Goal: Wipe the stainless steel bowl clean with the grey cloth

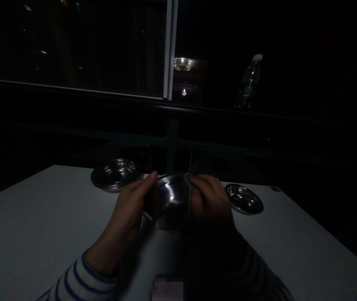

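Note:
A shiny metal bowl is held up tilted over the table, its rounded side catching the light. My left hand grips its left edge, thumb along the rim and fingers behind. Against the bowl's right edge, my right hand is closed on what looks like a thin greyish cloth, mostly covered by the fingers. To the left, a stack of metal bowls stands on the white table. A single shallow metal dish lies right of my right hand.
Behind the table's far edge is a dark window with a pale frame. A clear plastic bottle with a white cap stands on the ledge at right. The room is very dim, and much beyond the table is lost in shadow.

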The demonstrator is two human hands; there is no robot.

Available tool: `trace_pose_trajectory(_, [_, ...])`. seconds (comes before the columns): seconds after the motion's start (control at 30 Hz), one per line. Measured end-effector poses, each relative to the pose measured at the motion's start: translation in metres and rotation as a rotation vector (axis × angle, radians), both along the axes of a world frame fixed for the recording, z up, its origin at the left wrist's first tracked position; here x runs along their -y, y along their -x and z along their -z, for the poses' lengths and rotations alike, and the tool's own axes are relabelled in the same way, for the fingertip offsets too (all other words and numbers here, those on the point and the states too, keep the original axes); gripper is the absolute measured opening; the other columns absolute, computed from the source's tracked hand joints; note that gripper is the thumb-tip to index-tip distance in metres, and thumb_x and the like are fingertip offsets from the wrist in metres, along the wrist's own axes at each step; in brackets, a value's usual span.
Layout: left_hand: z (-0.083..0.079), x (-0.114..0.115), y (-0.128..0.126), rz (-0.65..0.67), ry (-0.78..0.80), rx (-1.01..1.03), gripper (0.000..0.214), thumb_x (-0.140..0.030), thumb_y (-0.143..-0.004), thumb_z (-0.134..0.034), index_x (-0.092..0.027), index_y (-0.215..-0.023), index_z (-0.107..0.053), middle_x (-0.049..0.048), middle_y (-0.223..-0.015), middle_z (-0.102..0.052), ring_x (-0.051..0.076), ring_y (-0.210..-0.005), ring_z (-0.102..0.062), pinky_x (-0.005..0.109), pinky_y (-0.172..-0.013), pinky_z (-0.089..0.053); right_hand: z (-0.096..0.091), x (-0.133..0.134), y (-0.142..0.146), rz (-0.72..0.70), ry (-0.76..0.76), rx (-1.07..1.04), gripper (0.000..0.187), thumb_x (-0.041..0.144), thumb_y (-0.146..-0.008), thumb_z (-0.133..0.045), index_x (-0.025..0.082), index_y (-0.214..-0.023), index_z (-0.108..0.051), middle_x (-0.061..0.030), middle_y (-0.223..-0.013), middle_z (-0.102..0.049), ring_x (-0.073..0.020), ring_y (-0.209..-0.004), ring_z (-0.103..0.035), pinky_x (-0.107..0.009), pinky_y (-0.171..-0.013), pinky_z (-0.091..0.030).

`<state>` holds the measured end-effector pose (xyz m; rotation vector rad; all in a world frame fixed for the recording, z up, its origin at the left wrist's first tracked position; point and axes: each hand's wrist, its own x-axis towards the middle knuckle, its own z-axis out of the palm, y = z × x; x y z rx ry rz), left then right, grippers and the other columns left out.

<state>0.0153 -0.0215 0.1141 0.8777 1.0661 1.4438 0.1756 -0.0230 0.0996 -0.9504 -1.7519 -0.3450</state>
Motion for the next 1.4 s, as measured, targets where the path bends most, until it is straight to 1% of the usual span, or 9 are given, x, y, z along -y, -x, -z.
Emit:
trace_pose_trajectory(0.1, [0.0, 0.001, 0.0, 0.002, 0.0, 0.014, 0.032, -0.045, -0.063, -0.069, -0.014, -0.065, -0.063, -0.0015, -0.054, -0.058, 0.01, -0.052, -0.053, 0.021, -0.051, -0.04, 0.0, -0.001, -0.001, -0.004, -0.008, -0.005, 0.028, 0.012, -0.082, -0.04, 0.009, -0.094, -0.065, -0.0108, -0.091, -0.061, -0.0181, -0.085, -0.052, -0.031, -0.077, -0.044])
trace_pose_trajectory(0.27, [0.002, 0.002, -0.005, 0.021, 0.017, 0.001, 0.033, -0.044, -0.062, -0.07, -0.014, -0.056, -0.057, -0.0028, -0.048, -0.055, 0.008, -0.043, -0.048, 0.019, -0.043, -0.034, 0.005, 0.014, 0.017, -0.034, -0.071, 0.239, 0.025, 0.026, -0.082, -0.046, 0.018, -0.1, -0.062, -0.0057, -0.1, -0.062, -0.0206, -0.089, -0.049, -0.035, -0.075, -0.039])
trace_pose_trajectory(0.43, [0.004, 0.002, -0.007, 0.061, 0.018, 0.011, 0.03, -0.041, -0.062, -0.07, -0.014, -0.057, -0.058, -0.0048, -0.047, -0.053, 0.005, -0.041, -0.045, 0.016, -0.041, -0.032, 0.01, 0.024, 0.031, -0.052, -0.033, 0.403, 0.026, 0.021, -0.08, -0.046, 0.02, -0.102, -0.059, -0.0004, -0.103, -0.063, -0.0186, -0.092, -0.049, -0.035, -0.073, -0.034])
trace_pose_trajectory(0.57, [0.003, 0.002, -0.006, 0.03, 0.019, -0.006, 0.03, -0.042, -0.063, -0.07, -0.014, -0.059, -0.06, -0.0029, -0.05, -0.057, 0.007, -0.046, -0.05, 0.018, -0.046, -0.037, 0.007, 0.013, 0.019, -0.006, -0.063, 0.26, 0.026, 0.027, -0.082, -0.045, 0.02, -0.1, -0.062, -0.0049, -0.102, -0.062, -0.0213, -0.09, -0.05, -0.036, -0.074, -0.038])
trace_pose_trajectory(0.77, [-0.003, 0.004, -0.005, 0.019, 0.06, 0.003, 0.031, -0.045, -0.064, -0.067, -0.014, -0.063, -0.063, 0.001, -0.056, -0.062, 0.011, -0.051, -0.055, 0.02, -0.048, -0.04, -0.003, 0.0, -0.001, 0.032, 0.067, 0.044, 0.029, 0.015, -0.083, -0.04, 0.011, -0.098, -0.064, -0.0096, -0.094, -0.061, -0.0179, -0.086, -0.052, -0.03, -0.077, -0.043])
trace_pose_trajectory(0.97, [0.002, 0.004, -0.008, 0.045, 0.019, 0.063, 0.028, -0.04, -0.062, -0.071, -0.015, -0.061, -0.06, -0.0031, -0.052, -0.058, 0.007, -0.047, -0.05, 0.017, -0.046, -0.037, 0.006, 0.015, 0.02, 0.026, -0.064, 0.307, 0.027, 0.025, -0.082, -0.045, 0.018, -0.102, -0.062, -0.0056, -0.101, -0.062, -0.0221, -0.09, -0.048, -0.036, -0.073, -0.038])
trace_pose_trajectory(1.17, [0.005, 0.002, -0.007, 0.101, 0.032, 0.113, 0.027, -0.04, -0.062, -0.07, -0.015, -0.066, -0.062, -0.0016, -0.059, -0.06, 0.009, -0.054, -0.054, 0.02, -0.053, -0.041, 0.024, 0.022, 0.044, -0.07, -0.093, 0.481, 0.016, 0.016, -0.08, -0.048, 0.016, -0.09, -0.06, -0.0008, -0.096, -0.063, -0.0173, -0.087, -0.048, -0.035, -0.069, -0.033])
trace_pose_trajectory(1.27, [0.003, 0.001, -0.004, 0.163, 0.023, 0.113, 0.027, -0.041, -0.065, -0.068, -0.015, -0.068, -0.064, -0.0009, -0.059, -0.061, 0.01, -0.054, -0.054, 0.02, -0.054, -0.042, 0.023, 0.022, 0.042, -0.069, -0.124, 0.499, 0.016, 0.015, -0.082, -0.048, 0.017, -0.092, -0.06, -0.0006, -0.097, -0.064, -0.0159, -0.087, -0.048, -0.034, -0.071, -0.034])
trace_pose_trajectory(1.4, [0.0, 0.002, 0.0, 0.267, -0.009, 0.105, 0.021, -0.036, -0.069, -0.067, -0.015, -0.07, -0.066, -0.0007, -0.061, -0.063, 0.009, -0.056, -0.056, 0.018, -0.055, -0.042, 0.011, 0.024, 0.034, -0.032, -0.116, 0.537, 0.021, 0.019, -0.085, -0.044, 0.018, -0.1, -0.059, 0.0, -0.102, -0.064, -0.0154, -0.092, -0.048, -0.034, -0.072, -0.033])
